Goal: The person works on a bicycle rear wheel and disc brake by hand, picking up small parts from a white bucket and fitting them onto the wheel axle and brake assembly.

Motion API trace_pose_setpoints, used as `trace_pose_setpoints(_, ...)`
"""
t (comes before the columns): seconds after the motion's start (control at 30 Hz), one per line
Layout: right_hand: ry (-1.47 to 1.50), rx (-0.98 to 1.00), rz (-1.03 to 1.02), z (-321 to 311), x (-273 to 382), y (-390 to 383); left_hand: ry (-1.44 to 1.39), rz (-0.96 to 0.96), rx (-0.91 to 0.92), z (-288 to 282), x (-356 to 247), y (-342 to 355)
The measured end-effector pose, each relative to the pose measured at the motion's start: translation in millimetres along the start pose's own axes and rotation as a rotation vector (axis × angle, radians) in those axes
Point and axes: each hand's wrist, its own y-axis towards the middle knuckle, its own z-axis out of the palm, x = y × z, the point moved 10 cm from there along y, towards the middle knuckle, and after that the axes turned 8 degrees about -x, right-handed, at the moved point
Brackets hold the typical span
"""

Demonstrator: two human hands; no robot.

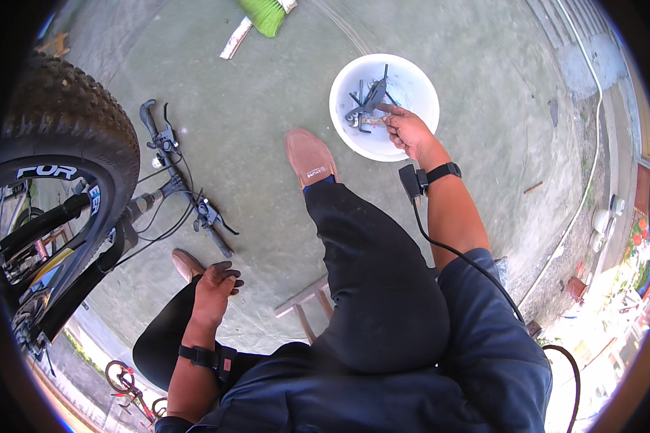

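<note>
My right hand (pixel 406 130) reaches over a white bucket (pixel 430 90), with its thumb and fingers closed on a dark grey folding hex key set (pixel 373 96). Several of the tool's keys stick out at different angles. Other small items lie in the bucket beneath it, partly hidden by the tool and my fingers. My left hand (pixel 213 294) hovers near my left knee, fingers curled in and darkened; nothing shows in it. Just beyond it are the black handlebar (pixel 173 186) and brake levers of a bicycle.
The bicycle's big knobby tyre (pixel 87 108) and fork fill the left side. A green-bristled broom (pixel 266 16) lies at the top. Close to my legs is a wooden stool (pixel 296 303). A pale hose (pixel 592 151) runs along the right; a red bicycle (pixel 128 386) shows lower left.
</note>
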Motion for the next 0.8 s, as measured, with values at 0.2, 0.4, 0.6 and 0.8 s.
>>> trace_pose_setpoints(0.2, -0.324, -0.372, -0.221, -75.0, 31.6, 11.0, -0.012, 0.015, -0.010, -2.2, -1.8, 3.0)
trace_pose_setpoints(0.4, -0.937, -0.401, -0.382, -57.2, 51.5, 21.5, -0.001, 0.016, 0.008, 5.1, -3.2, 0.9)
trace_pose_setpoints(0.6, -0.615, -0.241, -0.204, -9.8, 27.6, 26.0, 0.010, 0.006, -0.008, 1.2, 1.2, 3.8)
trace_pose_setpoints(0.8, -0.786, -0.365, -0.152, 1.5, 25.3, 43.1, 0.014, -0.011, 0.000, 5.7, -0.9, 1.4)
